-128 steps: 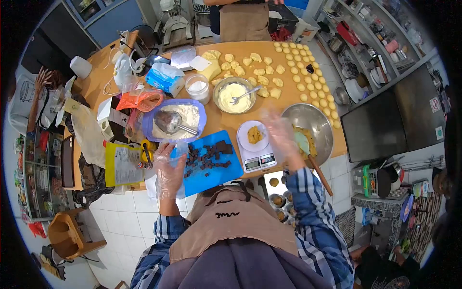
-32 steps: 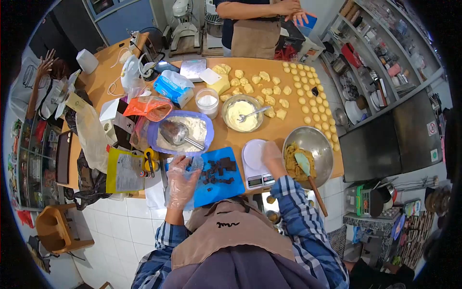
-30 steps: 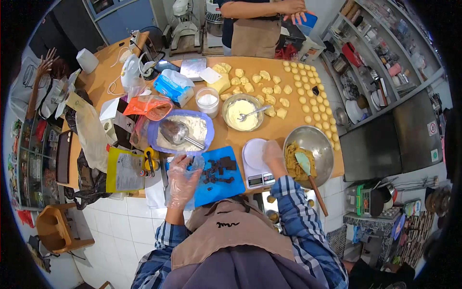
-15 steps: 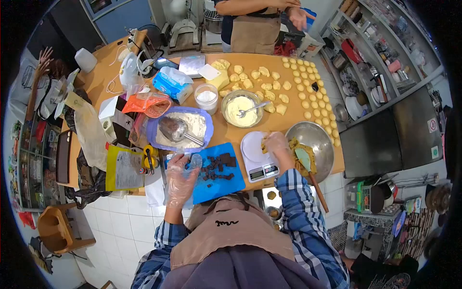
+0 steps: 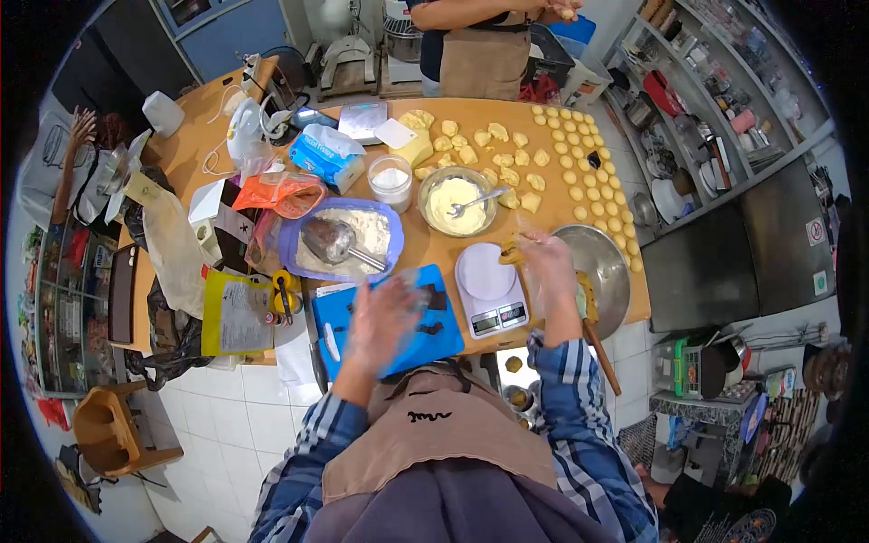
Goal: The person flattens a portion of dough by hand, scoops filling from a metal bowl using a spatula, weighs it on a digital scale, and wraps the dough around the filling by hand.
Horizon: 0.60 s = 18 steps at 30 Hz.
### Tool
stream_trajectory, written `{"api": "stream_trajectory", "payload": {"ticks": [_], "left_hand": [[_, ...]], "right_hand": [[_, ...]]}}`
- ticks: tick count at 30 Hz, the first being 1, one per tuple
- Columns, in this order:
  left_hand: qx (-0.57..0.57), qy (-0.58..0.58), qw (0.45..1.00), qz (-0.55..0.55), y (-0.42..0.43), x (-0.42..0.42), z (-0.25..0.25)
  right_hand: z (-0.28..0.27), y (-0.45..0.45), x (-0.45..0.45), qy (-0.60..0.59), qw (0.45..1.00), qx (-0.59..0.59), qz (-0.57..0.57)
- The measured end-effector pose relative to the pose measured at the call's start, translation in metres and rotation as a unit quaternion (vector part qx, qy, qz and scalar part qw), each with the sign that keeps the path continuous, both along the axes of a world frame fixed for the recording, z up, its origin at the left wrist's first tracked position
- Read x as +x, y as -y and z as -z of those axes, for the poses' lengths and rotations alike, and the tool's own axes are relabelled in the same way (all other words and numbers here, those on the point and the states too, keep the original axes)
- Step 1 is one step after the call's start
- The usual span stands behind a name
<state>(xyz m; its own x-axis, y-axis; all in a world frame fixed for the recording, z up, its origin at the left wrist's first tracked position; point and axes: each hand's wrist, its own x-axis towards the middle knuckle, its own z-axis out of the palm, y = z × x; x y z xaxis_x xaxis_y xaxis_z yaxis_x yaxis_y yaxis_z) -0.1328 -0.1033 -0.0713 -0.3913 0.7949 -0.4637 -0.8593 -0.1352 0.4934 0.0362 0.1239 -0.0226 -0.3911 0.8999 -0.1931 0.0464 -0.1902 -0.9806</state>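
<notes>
In a clear plastic glove, my right hand pinches a lump of yellow-brown dough between the white kitchen scale and the steel mixing bowl. More of this dough sits in the bowl, partly behind my hand, along with a spatula with a wooden handle. My left hand, also gloved, is over the blue cutting board. Motion smears its fingers, so their grip is unclear. Dark chocolate pieces lie on the board, partly hidden by that hand.
Beyond the board stand a purple tub of flour with a metal scoop, a white-filled jar and a glass bowl of cream-coloured mixture. Dough lumps and rows of small dough balls cover the far right. Another person stands across the table.
My left hand has moved right, from the board's left edge to over the chocolate. My right hand has risen slightly away from me with the dough. The other person's hands have come together.
</notes>
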Motion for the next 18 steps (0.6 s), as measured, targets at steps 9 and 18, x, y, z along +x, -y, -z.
{"api": "stream_trajectory", "payload": {"ticks": [9, 18], "left_hand": [[0.158, 0.156, 0.972, 0.079, -0.086, 0.060, 0.028], [0.087, 0.203, 0.969, 0.113, -0.103, 0.086, -0.035]], "right_hand": [[-0.056, 0.124, -0.012, 0.261, 0.813, 0.412, -0.317], [-0.040, 0.102, 0.059, -0.098, 0.946, 0.185, -0.247]]}}
